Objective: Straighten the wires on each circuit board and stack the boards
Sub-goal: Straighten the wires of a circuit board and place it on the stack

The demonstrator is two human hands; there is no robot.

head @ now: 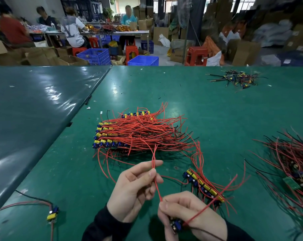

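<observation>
A small circuit board (176,224) with blue and yellow parts is gripped low in the right hand (190,216), fingers curled round it, down at the near edge of the green table (216,105). A pair of thin red wires (156,185) runs up from it and is pinched between thumb and fingertips of the left hand (136,186), so the wires are held fairly taut between the two hands. Another red lead and a black one trail off the board to the right.

Just beyond the hands, a neat stack of boards (110,136) is laid out in rows, yellow and blue components lined up on the left, red and black wires fanned out to the right. A shorter row of boards (203,186) is sitting just right of the hands, wires curling upward. A messy unsorted pile (293,173) is seen at the right edge, one single board (53,213) lies alone at the near left, and a small tangle of scraps (237,79) is at the far right of the table.

As for containers: blue plastic crates (143,60) and cardboard boxes (178,53) are on the floor behind the table; their contents can't be made out.
</observation>
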